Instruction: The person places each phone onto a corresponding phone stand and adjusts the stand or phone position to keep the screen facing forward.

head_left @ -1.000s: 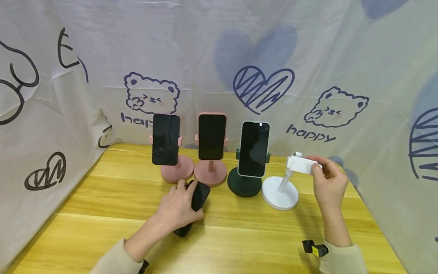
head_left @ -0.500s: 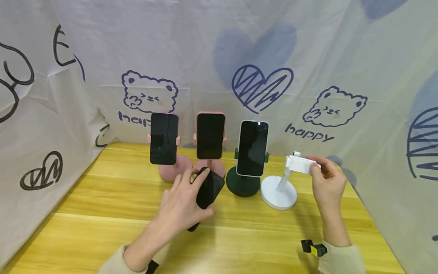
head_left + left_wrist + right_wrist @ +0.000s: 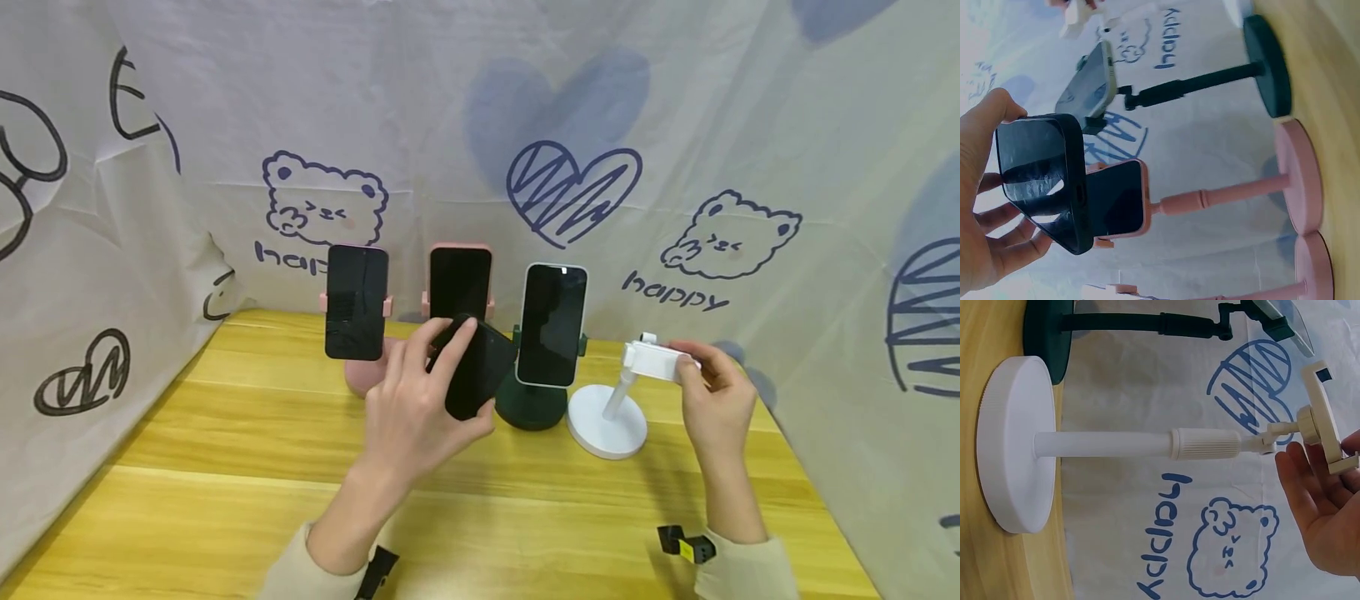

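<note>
A black-cased phone (image 3: 482,367) is held up off the table by my left hand (image 3: 420,404), the thumb on one long edge and the fingers on the other. In the left wrist view its dark screen shows, tilted, near a pink-cased phone (image 3: 1116,199). My right hand (image 3: 718,408) pinches the end of the clamp (image 3: 654,361) on a white phone stand (image 3: 609,423). That clamp has no phone in it. The right wrist view shows the stand's round base, ribbed collar and thin joint, with fingers behind the clamp.
Left of the white stand, a green stand (image 3: 531,408) carries a white-edged phone (image 3: 553,325). Farther left, two pink stands hold a dark phone (image 3: 356,302) and the pink-cased one. A printed cloth (image 3: 450,108) hangs behind the wooden table (image 3: 225,500).
My left hand has lifted the black-cased phone off the table and moved it up and to the right, turning it more upright. The right hand keeps its pinch on the white clamp.
</note>
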`<state>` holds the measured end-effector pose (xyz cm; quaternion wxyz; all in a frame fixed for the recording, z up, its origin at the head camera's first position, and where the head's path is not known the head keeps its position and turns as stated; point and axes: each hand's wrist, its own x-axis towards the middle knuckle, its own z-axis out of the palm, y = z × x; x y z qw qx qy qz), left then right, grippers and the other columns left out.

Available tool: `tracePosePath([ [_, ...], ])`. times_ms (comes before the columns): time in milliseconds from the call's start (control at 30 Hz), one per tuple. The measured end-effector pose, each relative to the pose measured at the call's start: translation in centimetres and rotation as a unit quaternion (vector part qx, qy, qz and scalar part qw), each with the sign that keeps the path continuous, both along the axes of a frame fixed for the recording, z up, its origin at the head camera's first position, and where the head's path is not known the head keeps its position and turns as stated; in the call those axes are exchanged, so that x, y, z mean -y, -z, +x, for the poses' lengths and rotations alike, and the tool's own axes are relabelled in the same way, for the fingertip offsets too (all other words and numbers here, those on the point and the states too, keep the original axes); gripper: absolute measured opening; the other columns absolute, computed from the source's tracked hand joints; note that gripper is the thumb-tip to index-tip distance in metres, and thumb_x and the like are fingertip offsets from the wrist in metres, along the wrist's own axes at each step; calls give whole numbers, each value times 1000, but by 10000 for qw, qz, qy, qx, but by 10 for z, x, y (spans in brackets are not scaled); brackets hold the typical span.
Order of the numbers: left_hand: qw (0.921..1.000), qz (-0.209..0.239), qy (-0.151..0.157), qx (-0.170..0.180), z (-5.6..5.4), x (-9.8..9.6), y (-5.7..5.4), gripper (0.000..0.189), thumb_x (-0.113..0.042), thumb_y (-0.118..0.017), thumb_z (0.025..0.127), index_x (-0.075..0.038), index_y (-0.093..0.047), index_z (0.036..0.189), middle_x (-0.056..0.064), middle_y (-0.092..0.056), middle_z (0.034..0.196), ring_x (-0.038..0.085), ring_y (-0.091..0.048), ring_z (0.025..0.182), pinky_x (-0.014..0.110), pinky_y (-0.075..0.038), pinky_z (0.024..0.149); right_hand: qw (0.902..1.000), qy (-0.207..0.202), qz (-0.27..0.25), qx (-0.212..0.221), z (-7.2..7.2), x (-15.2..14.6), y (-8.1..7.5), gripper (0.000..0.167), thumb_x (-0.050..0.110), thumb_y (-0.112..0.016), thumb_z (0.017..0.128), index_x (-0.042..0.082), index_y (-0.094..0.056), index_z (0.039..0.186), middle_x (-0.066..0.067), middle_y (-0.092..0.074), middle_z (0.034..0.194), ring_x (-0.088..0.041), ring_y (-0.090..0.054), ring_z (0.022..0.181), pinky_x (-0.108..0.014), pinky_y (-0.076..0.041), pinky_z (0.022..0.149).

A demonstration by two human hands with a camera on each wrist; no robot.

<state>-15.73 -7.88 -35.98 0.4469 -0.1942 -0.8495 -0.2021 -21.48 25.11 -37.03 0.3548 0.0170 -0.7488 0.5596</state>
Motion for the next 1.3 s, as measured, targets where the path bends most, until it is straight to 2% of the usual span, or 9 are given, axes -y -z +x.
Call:
tracePosePath([
  [200, 9990, 367, 99, -241, -4, -7, -5, 87, -37, -87, 71, -19, -55, 150, 14, -55, 143, 31, -57, 104, 36, -56, 52, 9993, 49, 312, -219, 3, 2, -3, 19, -3, -63, 98, -1, -77, 109, -6, -76, 108, -1, -66, 100, -13, -54, 89],
  [333, 9981, 428, 158, -420, -5, -8, -2, 88, -34, -89, 70, -19, -55, 150, 14, -55, 143, 32, -57, 105, 36, -56, 53, 9913, 216, 816, -1012, 8, 6, -9, 22, -10, -63, 93, -6, -76, 111, -13, -76, 113, 0, -65, 112, -21, -49, 106],
  [433, 9978, 414, 217, -470, -6, -9, 0, 87, -34, -89, 71, -20, -55, 149, 14, -55, 143, 32, -58, 107, 37, -57, 54, 9801, 258, 1135, -1610, 17, 14, -18, 23, -13, -63, 90, -9, -75, 109, -23, -74, 115, -1, -64, 117, -23, -47, 108],
  [567, 9980, 348, 269, -451, -6, -11, 1, 84, -34, -88, 73, -20, -56, 149, 14, -55, 144, 33, -57, 112, 36, -57, 54, 9704, -173, 1271, -2045, 28, 28, -25, 23, -13, -62, 88, -13, -73, 108, -28, -73, 113, -7, -65, 117, -23, -49, 106],
  [667, 9982, 241, 324, -451, -5, -13, 2, 82, -35, -87, 75, -19, -56, 149, 13, -55, 145, 33, -57, 114, 37, -59, 55, 9636, -726, 1323, -2206, 32, 34, -24, 24, -15, -62, 86, -16, -71, 108, -29, -72, 112, -11, -67, 116, -25, -50, 106],
  [767, 9979, 136, 392, -488, -5, -16, 5, 81, -36, -86, 76, -18, -57, 149, 12, -55, 144, 33, -58, 114, 38, -61, 59, 9563, -1418, 1357, -2168, 34, 38, -20, 30, -20, -63, 83, -15, -70, 112, -30, -72, 112, -15, -68, 113, -26, -53, 102],
  [967, 9970, -85, 493, -585, -3, -24, 8, 79, -35, -87, 75, -20, -58, 148, 11, -56, 145, 33, -58, 110, 36, -60, 58, 9469, -2440, 1338, -1611, 41, 52, -17, 45, -24, -66, 83, -6, -70, 123, -22, -73, 116, -16, -71, 111, -24, -57, 96],
  [1133, 9960, -304, 566, -616, -1, -31, 11, 77, -35, -86, 75, -23, -60, 147, 9, -57, 145, 31, -58, 111, 38, -64, 68, 9389, -2946, 1356, -1155, 49, 63, -13, 42, -20, -66, 88, -3, -69, 126, -18, -73, 120, -17, -71, 110, -28, -58, 95],
  [1300, 9948, -459, 706, -571, 1, -39, 15, 77, -34, -87, 75, -24, -60, 147, 8, -57, 145, 31, -59, 112, 38, -64, 74, 9374, -3106, 1331, -840, 54, 70, -8, 39, -20, -68, 89, -5, -69, 125, -17, -72, 121, -13, -71, 109, -28, -58, 95],
])
